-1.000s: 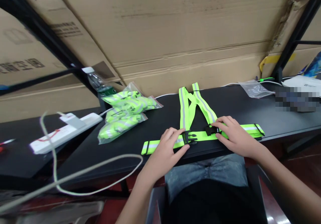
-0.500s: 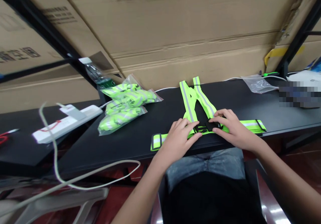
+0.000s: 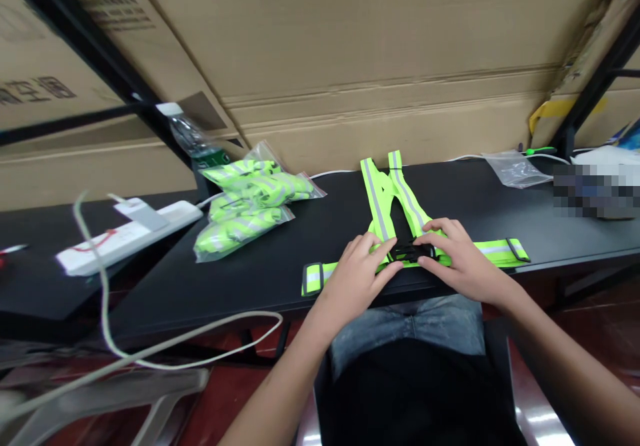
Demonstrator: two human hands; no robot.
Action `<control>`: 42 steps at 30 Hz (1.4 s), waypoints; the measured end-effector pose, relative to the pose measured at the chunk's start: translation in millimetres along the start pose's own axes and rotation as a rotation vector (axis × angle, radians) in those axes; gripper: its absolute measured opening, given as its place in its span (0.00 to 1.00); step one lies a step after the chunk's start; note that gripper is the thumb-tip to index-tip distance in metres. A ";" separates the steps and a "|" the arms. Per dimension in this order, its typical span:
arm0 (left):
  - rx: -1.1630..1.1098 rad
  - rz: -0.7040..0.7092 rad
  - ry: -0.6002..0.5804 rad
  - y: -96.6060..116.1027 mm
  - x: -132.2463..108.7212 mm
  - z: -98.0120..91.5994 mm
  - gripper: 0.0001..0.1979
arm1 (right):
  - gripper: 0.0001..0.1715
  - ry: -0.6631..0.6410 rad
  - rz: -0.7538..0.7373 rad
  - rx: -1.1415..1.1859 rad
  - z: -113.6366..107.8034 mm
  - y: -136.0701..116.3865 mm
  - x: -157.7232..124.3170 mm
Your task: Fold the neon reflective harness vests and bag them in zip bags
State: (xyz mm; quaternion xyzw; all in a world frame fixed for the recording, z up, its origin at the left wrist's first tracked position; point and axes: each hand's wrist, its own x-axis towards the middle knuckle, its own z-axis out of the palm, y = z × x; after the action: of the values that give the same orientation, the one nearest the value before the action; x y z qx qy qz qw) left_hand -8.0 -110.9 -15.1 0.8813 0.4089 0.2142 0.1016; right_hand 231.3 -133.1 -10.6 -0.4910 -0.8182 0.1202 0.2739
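A neon-yellow harness (image 3: 379, 199) with grey reflective stripes lies flat on the black table, its waist strap along the front edge. At the middle of that strap is a black buckle (image 3: 407, 253), its two halves close together. My left hand (image 3: 357, 273) holds the buckle's left end between thumb and fingers. On the right end, my right hand (image 3: 457, 256) grips the other half the same way. Whether the buckle is fully joined cannot be made out.
Bagged neon harnesses (image 3: 245, 206) lie at the left, by a plastic bottle (image 3: 193, 136). A white power strip (image 3: 130, 236) and looping cable (image 3: 105, 293) are further left. An empty clear bag (image 3: 517, 168) rests at the back right. Cardboard (image 3: 380, 46) stands behind.
The buckle halves are closer together, and the right hand has shifted slightly left. The view has moved a little.
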 end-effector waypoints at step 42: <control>-0.075 0.083 -0.046 -0.3 8.1 6.2 0.21 | 0.29 -0.112 -0.051 -0.015 18.7 -4.4 0.8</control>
State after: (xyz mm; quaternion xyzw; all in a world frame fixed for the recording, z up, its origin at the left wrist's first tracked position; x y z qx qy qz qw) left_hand -0.8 -104.5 -18.3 0.8976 0.3613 0.2133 0.1351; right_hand 217.2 -133.2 -23.7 -0.4646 -0.8454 0.1345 0.2268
